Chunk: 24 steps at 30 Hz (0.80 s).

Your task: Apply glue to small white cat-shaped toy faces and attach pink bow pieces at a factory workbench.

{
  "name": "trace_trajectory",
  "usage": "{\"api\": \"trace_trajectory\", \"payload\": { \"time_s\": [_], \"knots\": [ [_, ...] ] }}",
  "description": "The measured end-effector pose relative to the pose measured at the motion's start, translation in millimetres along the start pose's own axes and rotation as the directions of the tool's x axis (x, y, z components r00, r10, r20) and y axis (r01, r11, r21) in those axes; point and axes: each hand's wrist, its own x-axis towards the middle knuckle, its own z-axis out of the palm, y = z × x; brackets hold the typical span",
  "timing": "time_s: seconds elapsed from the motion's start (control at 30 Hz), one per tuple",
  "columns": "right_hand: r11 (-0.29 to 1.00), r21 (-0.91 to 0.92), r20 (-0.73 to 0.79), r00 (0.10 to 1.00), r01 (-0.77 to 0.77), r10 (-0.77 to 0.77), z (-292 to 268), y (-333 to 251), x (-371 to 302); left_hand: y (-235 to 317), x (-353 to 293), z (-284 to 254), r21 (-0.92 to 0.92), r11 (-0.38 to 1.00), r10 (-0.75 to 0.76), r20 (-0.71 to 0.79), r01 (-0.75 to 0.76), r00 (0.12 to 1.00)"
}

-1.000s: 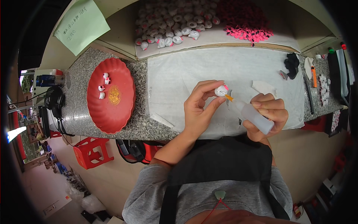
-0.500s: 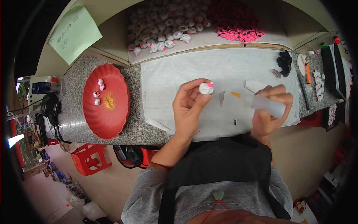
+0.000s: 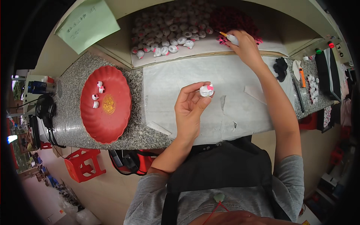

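Note:
Between the thumb and fingers of my left hand (image 3: 190,108) is a small round white piece with a pink patch (image 3: 206,90), held above the white sheet. My right hand (image 3: 244,45) is stretched far forward, closed around a white squeeze bottle with an orange nozzle (image 3: 231,38). The nozzle tip points left, at the edge of a heap of small pink and black pieces (image 3: 234,20) in the shelf recess. Whether the fingers also touch one of those pieces is too small to tell. To the left of that heap lie many similar white pieces (image 3: 170,33).
A red scalloped tray (image 3: 122,125) holding several small white pieces sits on the granite counter (image 3: 69,116) at left. White paper (image 3: 168,75) covers the middle. On the right lie a black cloth (image 3: 280,69) and an orange-handled tool (image 3: 302,77). A red stool (image 3: 84,165) stands below.
My right hand has moved forward with the bottle, from above the near right of the sheet to the pink heap. My left hand stays nearly in place with the white piece.

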Motion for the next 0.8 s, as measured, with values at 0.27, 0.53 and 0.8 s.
{"api": "trace_trajectory", "payload": {
  "time_s": [0.27, 0.53, 0.8],
  "knots": [
    [0.998, -0.064, 0.253, 0.967, -0.011, 0.026, 1.4, -7.6, 20.0, 0.9, -0.7, -0.7, -0.009, 1.0, -0.01, 0.007, 0.01, 1.0],
    [0.905, 0.37, 0.154, 0.974, -0.21, 0.163, -24.4, -16.6, -1.0, -0.4, 0.1, 0.8, 0.031, 0.999, 0.013, 0.03, -0.014, 0.999],
    [0.456, 0.801, 0.297, 0.918, -0.389, 0.262, -58.6, -59.9, -77.9, -1.5, -0.9, 0.5, -0.051, 0.996, -0.075, 0.05, 0.078, 0.996]
  ]
}}
